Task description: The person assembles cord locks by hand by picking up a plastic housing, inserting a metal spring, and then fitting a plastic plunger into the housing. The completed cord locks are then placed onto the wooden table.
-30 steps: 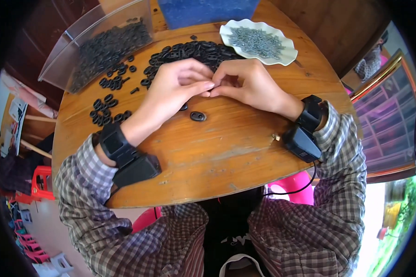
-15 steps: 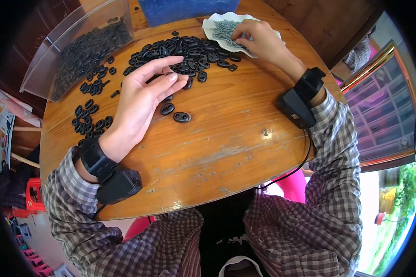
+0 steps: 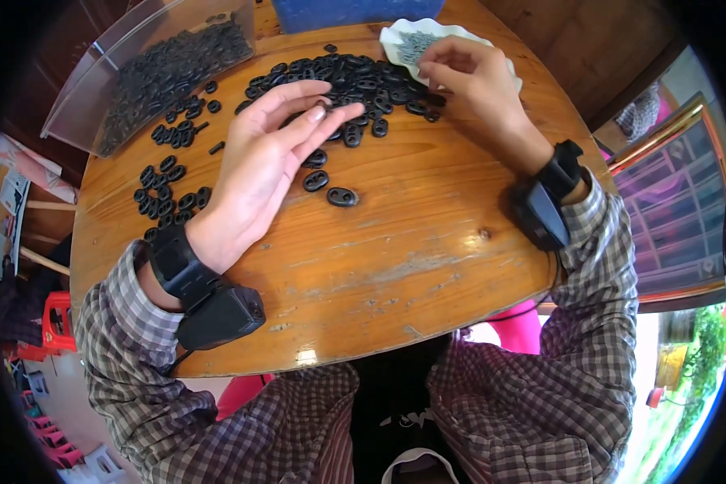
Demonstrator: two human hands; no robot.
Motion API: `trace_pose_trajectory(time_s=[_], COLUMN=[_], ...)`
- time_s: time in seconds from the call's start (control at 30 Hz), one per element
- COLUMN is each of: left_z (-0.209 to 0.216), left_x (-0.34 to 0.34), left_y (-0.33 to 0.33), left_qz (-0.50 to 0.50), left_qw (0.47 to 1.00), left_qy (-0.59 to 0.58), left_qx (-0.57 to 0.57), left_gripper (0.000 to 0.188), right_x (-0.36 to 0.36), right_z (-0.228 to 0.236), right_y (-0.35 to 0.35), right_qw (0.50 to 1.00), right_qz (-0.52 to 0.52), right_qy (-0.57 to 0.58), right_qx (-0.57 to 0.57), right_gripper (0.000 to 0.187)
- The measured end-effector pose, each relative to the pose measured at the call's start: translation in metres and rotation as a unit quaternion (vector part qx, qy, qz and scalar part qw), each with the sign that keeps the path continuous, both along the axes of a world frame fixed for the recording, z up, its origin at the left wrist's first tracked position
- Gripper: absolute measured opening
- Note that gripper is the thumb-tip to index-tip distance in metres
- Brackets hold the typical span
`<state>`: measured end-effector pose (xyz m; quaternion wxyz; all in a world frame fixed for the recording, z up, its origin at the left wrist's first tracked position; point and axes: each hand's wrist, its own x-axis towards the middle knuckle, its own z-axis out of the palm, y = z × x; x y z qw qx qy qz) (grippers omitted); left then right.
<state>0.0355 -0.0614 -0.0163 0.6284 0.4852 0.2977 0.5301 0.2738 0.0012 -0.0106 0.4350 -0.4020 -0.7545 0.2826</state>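
Observation:
My left hand (image 3: 262, 157), palm partly turned up, hovers at the near left of a heap of black oval pieces (image 3: 367, 85) with two holes each, like cord locks. Its thumb and fingers are curled together around something small and dark that I cannot make out. At the near rim of a white scalloped plate (image 3: 391, 36), my right hand (image 3: 480, 85) has its thumb and fingers pinched. What sits in that pinch, if anything, is hidden. Thin small grey pieces (image 3: 415, 44), perhaps springs, lie on the plate. Two black ovals (image 3: 343, 197) rest on the wood below my left fingertips.
A clear plastic bin (image 3: 169, 77) of black pieces leans at the far left, with a blue container (image 3: 355, 12) at the back. Loose black ovals (image 3: 160, 194) lie left of my left wrist. Both wrists wear black devices (image 3: 222, 315), and a cable hangs by the right one.
My right hand has come off the grey pieces toward the plate's near rim, slightly left. My left fingers have shifted, with one finger now stretched out further. The whole view has moved a little.

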Motion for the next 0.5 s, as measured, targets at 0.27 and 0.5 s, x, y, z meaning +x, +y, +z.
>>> trace_pose_trajectory(time_s=[0.27, 0.5], left_z=[0.007, -0.002], left_x=[0.001, 0.003], left_y=[-0.003, 0.0], left_qz=[-0.078, -0.091], left_qw=[0.995, 0.993], left_qy=[0.057, 0.077], left_qx=[-0.021, 0.009], left_gripper=[0.024, 0.028], right_x=[-0.034, -0.036], right_z=[0.01, -0.002], right_y=[-0.052, -0.059], right_qw=[0.986, 0.984], right_qz=[0.087, 0.125], right_qy=[0.139, 0.122], right_qx=[-0.002, -0.03], right_gripper=[0.011, 0.01])
